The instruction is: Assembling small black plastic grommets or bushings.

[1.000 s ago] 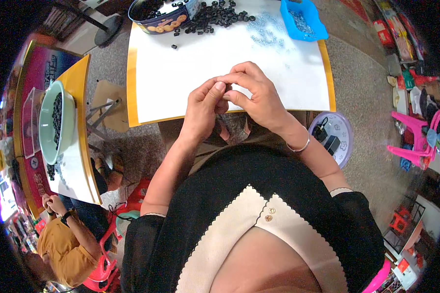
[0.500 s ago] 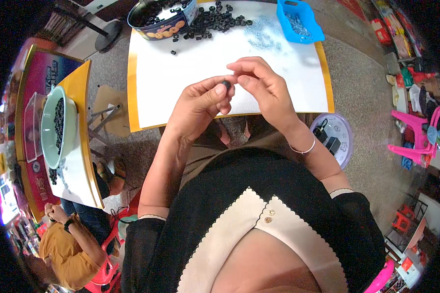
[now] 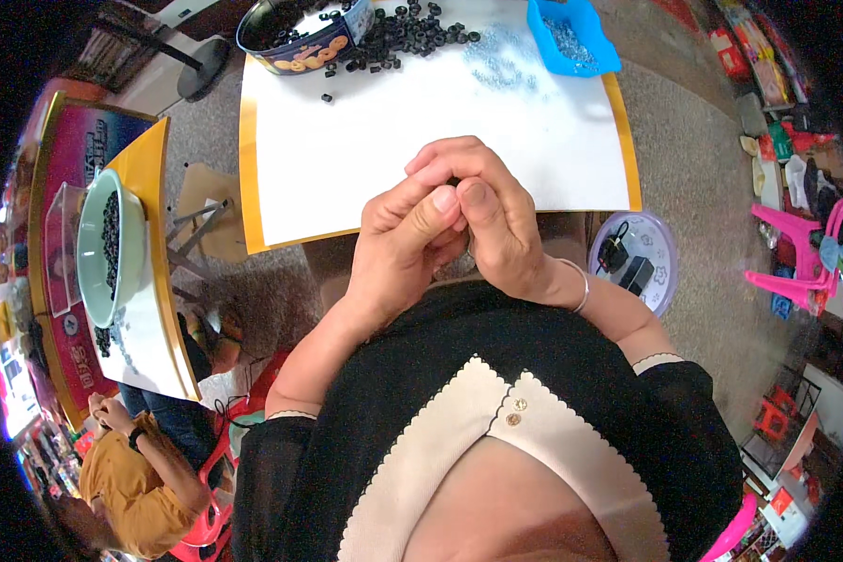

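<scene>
My left hand (image 3: 398, 229) and my right hand (image 3: 498, 220) are pressed together above the near edge of the white-topped table (image 3: 347, 159). Both are closed around a small black round piece (image 3: 453, 181), of which only a dark bit shows between the fingers. The two thumbs lie side by side over it, and the right fingers wrap over the left ones. Similar black pieces (image 3: 407, 37) are heaped at the table's far side, with one lying apart from them. Beside the heap, tiny clear bits (image 3: 501, 66) are scattered.
A round tin (image 3: 302, 54) of black pieces stands far left, a blue tray (image 3: 613, 61) of clear bits far right. A purple-rimmed basin (image 3: 667, 267) holds black devices below right. On the left, another table (image 3: 159, 347) bears a green basin (image 3: 137, 253); a person (image 3: 136, 468) sits nearby.
My right hand has come left and down onto my left hand, its fingers closing over the black piece. Before, it was more open and the piece showed in my left fingertips.
</scene>
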Available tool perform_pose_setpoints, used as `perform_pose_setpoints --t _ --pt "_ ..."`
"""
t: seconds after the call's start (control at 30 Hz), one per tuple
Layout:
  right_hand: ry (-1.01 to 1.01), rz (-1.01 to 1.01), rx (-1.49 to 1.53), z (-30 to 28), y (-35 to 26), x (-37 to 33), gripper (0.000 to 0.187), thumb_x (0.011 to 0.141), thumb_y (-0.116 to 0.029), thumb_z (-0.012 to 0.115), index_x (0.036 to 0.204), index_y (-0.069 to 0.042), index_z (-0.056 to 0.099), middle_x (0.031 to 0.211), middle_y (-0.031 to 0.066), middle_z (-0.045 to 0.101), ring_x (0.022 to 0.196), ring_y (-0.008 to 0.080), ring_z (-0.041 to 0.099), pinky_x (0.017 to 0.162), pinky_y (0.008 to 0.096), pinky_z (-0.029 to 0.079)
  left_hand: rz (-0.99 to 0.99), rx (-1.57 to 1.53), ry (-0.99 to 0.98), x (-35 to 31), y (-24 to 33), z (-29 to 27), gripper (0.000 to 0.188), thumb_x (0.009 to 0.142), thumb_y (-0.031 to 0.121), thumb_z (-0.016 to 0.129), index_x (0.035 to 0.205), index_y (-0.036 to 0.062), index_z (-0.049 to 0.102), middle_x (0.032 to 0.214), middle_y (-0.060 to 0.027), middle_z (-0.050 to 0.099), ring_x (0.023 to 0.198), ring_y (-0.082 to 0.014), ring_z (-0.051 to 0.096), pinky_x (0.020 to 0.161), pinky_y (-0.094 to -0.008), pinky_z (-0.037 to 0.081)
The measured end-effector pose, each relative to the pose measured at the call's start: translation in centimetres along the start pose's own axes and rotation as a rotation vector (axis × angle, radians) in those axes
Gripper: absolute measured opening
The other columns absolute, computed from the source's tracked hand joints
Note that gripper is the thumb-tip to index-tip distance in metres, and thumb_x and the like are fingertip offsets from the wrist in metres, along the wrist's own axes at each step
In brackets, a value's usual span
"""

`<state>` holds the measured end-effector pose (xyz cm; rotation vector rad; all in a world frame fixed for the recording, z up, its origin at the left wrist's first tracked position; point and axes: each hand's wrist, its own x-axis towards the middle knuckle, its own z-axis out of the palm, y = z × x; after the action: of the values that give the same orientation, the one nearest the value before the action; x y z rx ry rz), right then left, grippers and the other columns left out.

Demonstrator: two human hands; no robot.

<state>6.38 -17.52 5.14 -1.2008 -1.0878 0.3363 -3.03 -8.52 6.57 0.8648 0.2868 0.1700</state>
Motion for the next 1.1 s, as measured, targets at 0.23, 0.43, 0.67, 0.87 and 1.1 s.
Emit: perform_pose_setpoints --t 0.23,0.43,0.67,0.87,1.1 --pt "0.095 0.474 0.251 -0.5 0.0 0.5 0.023 0.090 -0.020 0.051 0.103 -0.002 0.056 0.091 0.0095 0.055 0.090 0.0181 0.054 0.082 0.0337 0.044 -0.058 -0.114 0.042 2.3 -0.9 -2.0 0.030 0.089 0.028 0.054 0.105 0.0029 0.057 0.071 -0.0002 0.047 0.059 -0.0084 0.041 0.051 -0.0201 0.035" --pt "0.034 0.026 -0.358 -2.4 1.2 0.8 0.018 0.076 -0.010 0.063 0.094 -0.007 0.065 0.101 0.0095 0.059 0.096 0.0239 0.054 0.084 0.0328 0.043 -0.097 -0.124 0.032 2.2 -0.4 -2.3 0.037 0.090 0.031 0.052 0.112 0.0013 0.053 0.071 -0.0026 0.048 0.062 -0.0130 0.046 0.055 -0.0222 0.040" --pt "0.149 0.197 -0.110 -2.6 1.9 0.1 0.012 0.076 -0.004 0.061 0.088 -0.005 0.063 0.097 0.0077 0.059 0.089 0.0208 0.055 0.077 0.0311 0.045 -0.013 0.036 0.117 2.1 -0.4 -2.1 0.030 0.090 0.016 0.051 0.116 0.0007 0.051 0.079 -0.0068 0.058 0.069 -0.0143 0.058 0.061 -0.0237 0.048" --pt "0.100 0.005 -0.443 -2.6 1.2 0.3 0.012 0.073 -0.005 0.064 0.085 -0.004 0.062 0.086 0.0061 0.059 0.081 0.0222 0.054 0.071 0.0304 0.045 -0.013 0.061 0.175 1.8 -0.3 -1.8 0.028 0.089 0.013 0.053 0.114 0.0005 0.051 0.082 -0.0083 0.061 0.071 -0.0148 0.060 0.058 -0.0241 0.050" --pt "0.009 -0.123 -0.683 -2.8 0.3 0.3 0.014 0.074 -0.001 0.063 0.088 -0.002 0.062 0.085 0.0057 0.057 0.083 0.0199 0.053 0.071 0.0284 0.043 0.004 0.232 0.167 1.6 0.0 -1.7 0.027 0.086 0.017 0.058 0.106 0.0001 0.056 0.081 -0.0065 0.060 0.064 -0.0125 0.058 0.050 -0.0229 0.049"
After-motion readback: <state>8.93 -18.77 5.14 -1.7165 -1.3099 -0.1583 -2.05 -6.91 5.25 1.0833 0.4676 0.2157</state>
